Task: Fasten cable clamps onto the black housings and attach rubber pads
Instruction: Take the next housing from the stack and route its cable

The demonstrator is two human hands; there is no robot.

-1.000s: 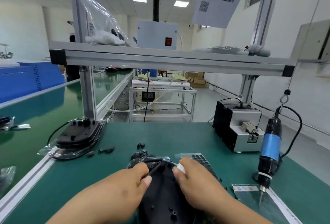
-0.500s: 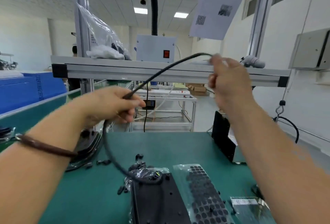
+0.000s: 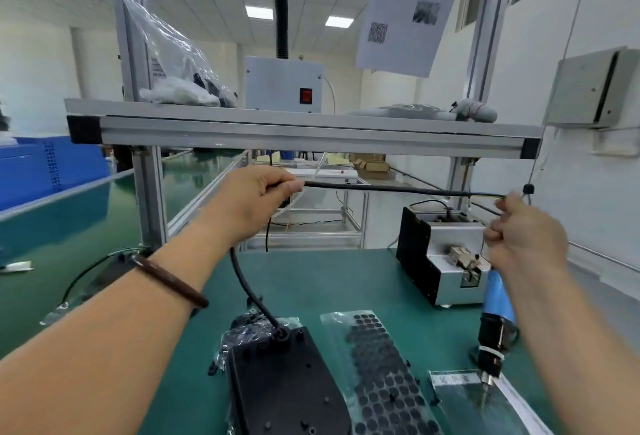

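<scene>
A person's 2 bare hands stretch a black cable (image 3: 398, 189) level above a green worktop (image 3: 329, 278) at an assembly station. The left hand (image 3: 256, 199), with a dark bracelet (image 3: 169, 282) on its wrist, has its fingers curled round the cable. The right hand (image 3: 523, 240), raised near the worktop's right edge, pinches the cable's thin far end between thumb and forefinger, with its other fingers curled in.

From the left hand the cable drops in a curve to the far end of a black housing (image 3: 287, 386), which lies flat at the middle of the near edge. That end of the housing rests on a clear bag of small black parts (image 3: 239, 334). Just to the right of the housing lies a sheet of round black rubber pads (image 3: 384, 375).

Toward the right edge, a blue electric screwdriver (image 3: 495, 316) stands upright with its tip on a small clear packet (image 3: 464, 396). A black-and-silver screw feeder (image 3: 440, 254) sits behind it near the far right corner. An aluminium shelf (image 3: 311, 136) spans the station above the far edge and carries a grey box with a red switch (image 3: 284, 84).
</scene>
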